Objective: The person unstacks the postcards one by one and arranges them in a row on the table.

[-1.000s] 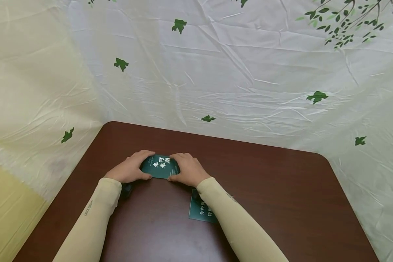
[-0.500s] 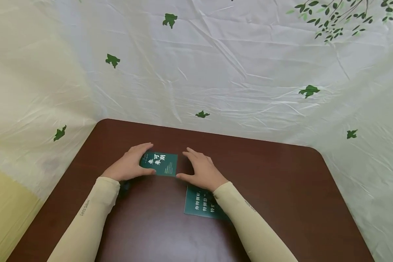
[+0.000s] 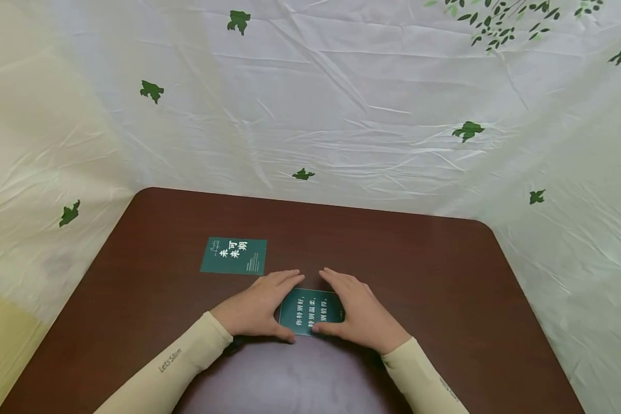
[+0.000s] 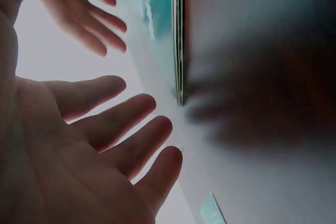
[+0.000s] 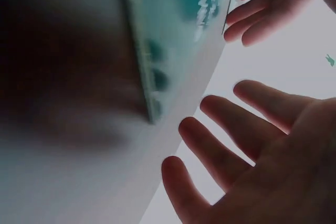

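Note:
A dark green card (image 3: 302, 310) with white Chinese lettering lies on the brown table, between my two hands. Its edge in the left wrist view shows several thin layers, like a small stack of cards (image 4: 178, 40). My left hand (image 3: 259, 305) stands at its left side, fingers apart and extended. On the other side is my right hand (image 3: 359, 310), fingers also extended, its thumb overlapping the card's near right corner in the head view. Both wrist views show daylight between the fingers and the card edge. A second green card (image 3: 233, 256) lies flat farther back and left, untouched.
The brown tabletop (image 3: 419, 259) has rounded far corners. Behind it hangs a pale cloth (image 3: 341, 86) printed with green leaves, which also runs along both sides. A small dark object (image 3: 234, 346) is partly hidden under my left wrist.
My hands have left the far card, which stays flat on the table. Both have moved nearer to me, the left one also rightward, to either side of the near card.

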{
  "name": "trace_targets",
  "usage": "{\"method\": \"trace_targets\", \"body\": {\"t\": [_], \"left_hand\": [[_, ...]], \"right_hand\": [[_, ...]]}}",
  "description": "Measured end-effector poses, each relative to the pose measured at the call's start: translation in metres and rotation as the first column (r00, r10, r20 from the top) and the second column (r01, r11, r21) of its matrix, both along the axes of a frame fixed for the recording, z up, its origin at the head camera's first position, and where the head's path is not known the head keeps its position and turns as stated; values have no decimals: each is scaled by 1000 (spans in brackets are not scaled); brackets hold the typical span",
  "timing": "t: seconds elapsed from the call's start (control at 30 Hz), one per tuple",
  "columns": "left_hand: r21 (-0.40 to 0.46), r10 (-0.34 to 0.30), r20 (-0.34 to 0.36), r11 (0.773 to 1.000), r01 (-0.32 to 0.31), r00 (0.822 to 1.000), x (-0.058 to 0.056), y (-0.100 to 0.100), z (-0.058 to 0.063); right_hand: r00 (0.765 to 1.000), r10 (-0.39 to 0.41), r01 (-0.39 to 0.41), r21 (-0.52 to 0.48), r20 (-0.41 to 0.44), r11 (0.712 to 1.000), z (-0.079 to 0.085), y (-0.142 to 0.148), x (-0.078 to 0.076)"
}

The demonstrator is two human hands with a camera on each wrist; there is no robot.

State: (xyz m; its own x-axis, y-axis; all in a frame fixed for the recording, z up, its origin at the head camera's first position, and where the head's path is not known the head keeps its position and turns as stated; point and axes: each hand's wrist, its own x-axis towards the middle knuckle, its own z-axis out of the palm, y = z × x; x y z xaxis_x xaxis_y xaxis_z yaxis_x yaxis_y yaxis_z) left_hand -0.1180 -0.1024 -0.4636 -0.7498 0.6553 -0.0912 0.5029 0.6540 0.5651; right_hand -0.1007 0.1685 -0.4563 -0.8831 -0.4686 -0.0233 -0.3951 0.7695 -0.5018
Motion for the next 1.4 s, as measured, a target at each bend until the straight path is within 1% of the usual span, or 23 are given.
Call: {"method": "trace_targets", "body": {"t": [0.07,0.17,0.37,0.53,0.67,0.77,0.87,0.97,1.1,1.2,1.3,1.4], "left_hand": [[-15,3,-10,1000,-3,1000,4,2,-2],[-25,7,-35,1000,-8,999,7,3,-4],[-30,18,-56,999,-19,998,10,5,-3],[-35,21,-60,999,-23,998,11,8,-1],[-44,25,-69,999,-28,997,11,8,-2],[-46,24,-81,999,-28,996,11,8,-1],[-41,22,-87,999,-25,996,11,8,-1],[-20,20,-74,1000,-22,997,10,7,0],[8,19,-47,1000,-19,999,6,4,3],[15,27,-35,1000,-27,999,0,1,7],[13,48,-24,999,-47,999,-9,-3,14],[19,77,-2,997,-77,997,-21,-5,18]], "right_hand": [[999,-8,8,4,38,1000,-3,5,7],[997,-23,21,31,77,999,-8,10,14],[997,-16,13,39,73,999,-11,14,19],[999,-13,12,17,46,1000,-11,16,19],[1000,3,-3,10,0,1000,-10,17,19],[1000,15,-15,9,-19,1000,-10,17,19],[999,19,-18,15,-32,1000,-9,17,18],[999,16,-15,29,-43,999,-6,14,16],[999,20,-19,35,-46,999,-1,9,13],[998,26,-25,35,-53,999,3,6,6],[998,36,-34,33,-61,999,6,2,-6],[998,44,-43,25,-51,999,8,-1,-22]]}}
